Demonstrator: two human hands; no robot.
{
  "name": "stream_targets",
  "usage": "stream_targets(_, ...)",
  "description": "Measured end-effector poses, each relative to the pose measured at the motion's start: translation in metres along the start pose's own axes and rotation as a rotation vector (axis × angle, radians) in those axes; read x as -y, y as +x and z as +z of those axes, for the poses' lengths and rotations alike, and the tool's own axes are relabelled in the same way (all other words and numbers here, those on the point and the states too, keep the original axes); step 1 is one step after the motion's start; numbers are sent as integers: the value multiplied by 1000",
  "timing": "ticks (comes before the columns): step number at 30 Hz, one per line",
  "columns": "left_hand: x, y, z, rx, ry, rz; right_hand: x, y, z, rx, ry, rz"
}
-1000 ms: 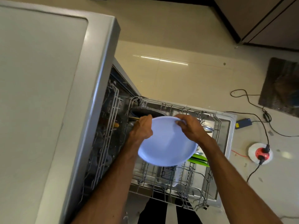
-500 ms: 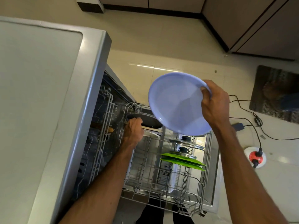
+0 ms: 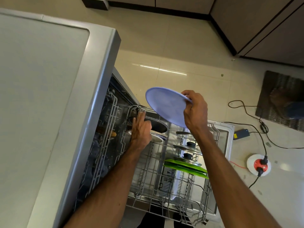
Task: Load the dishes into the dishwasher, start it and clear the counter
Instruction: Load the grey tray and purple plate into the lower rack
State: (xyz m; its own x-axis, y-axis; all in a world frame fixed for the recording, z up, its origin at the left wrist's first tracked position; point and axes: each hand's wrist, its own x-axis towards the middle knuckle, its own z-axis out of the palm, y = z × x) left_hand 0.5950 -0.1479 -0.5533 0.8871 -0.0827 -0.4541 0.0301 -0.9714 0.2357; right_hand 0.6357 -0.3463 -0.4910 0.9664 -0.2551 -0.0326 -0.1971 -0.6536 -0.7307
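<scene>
Above the pulled-out lower rack [image 3: 162, 201], the right hand [image 3: 195, 111] pinched the lavender plate [image 3: 166, 106] at its rim, thumb on 1 face and fingers curled over the other. It held the plate tilted in the air, clear of the tines and touching nothing else. The left hand [image 3: 141, 129], well apart from the right, lay low at the rack's far left corner against a dark pan [image 3: 158, 127] standing on edge there. Its fingers looked fairly straight along the pan, but whether they gripped it or only steadied it could not be told. The plate seemed thin, stiff and light, probably plastic, since a 1-handed pinch at the edge carried it easily. Its smooth face would likely be slippery if wet, so the raised rim was the sensible place to hold it, with the thumb hooked over the lip while the lower edge was guided between the tines. To the right in the rack, 2 green plates [image 3: 185, 168] stood upright just beside glass lids [image 3: 187, 146] with dark knobs. Beyond them lay the open door [image 3: 227, 130], and the pale surface [image 3: 41, 96] filled the left of the view. On the floor [image 3: 164, 46] to the right, a black cable [image 3: 246, 111] ran to a round socket [image 3: 258, 165] near a dark mat [image 3: 271, 89].
</scene>
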Motion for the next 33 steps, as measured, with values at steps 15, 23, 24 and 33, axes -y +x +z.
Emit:
stream_targets(15, 7, -41, 22, -191, -297, -81, 15, 20, 37, 354, -1, -49)
stream_targets(23, 5, -44, 27, -182, -348, -107, 19, 18, 62, 467, -69, -73)
stream_targets(24, 6, -44, 28, -174, -351, -113, 18, 17, 64, 477, -71, -73)
stream_targets(33, 4, -41, 29, -146, -334, -163, 30, 16, 79, 607, -31, -81)
